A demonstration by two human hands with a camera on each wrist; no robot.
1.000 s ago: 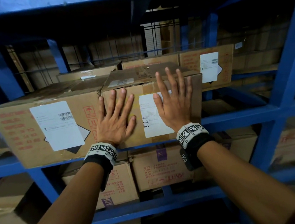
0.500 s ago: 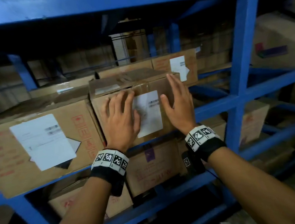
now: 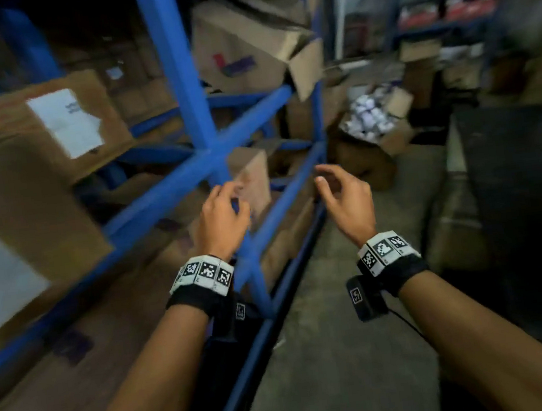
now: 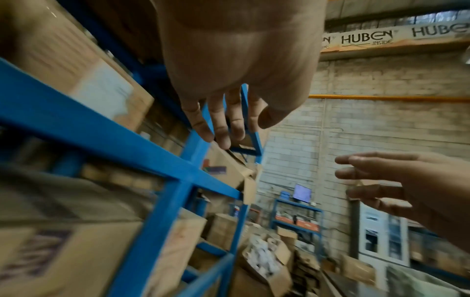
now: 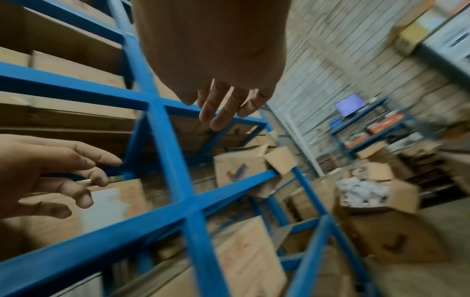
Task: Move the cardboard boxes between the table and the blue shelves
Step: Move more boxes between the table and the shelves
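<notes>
I'm hovering both grips empty beside the blue shelves (image 3: 181,80), left hand (image 3: 220,218) and right hand (image 3: 346,196) loosely spread; next I'm judging another cardboard box needs fetching.

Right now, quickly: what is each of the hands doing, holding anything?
Left hand: open, fingers loosely curled, holding nothing, in front of the blue shelves.
Right hand: open, fingers relaxed, holding nothing.
</notes>
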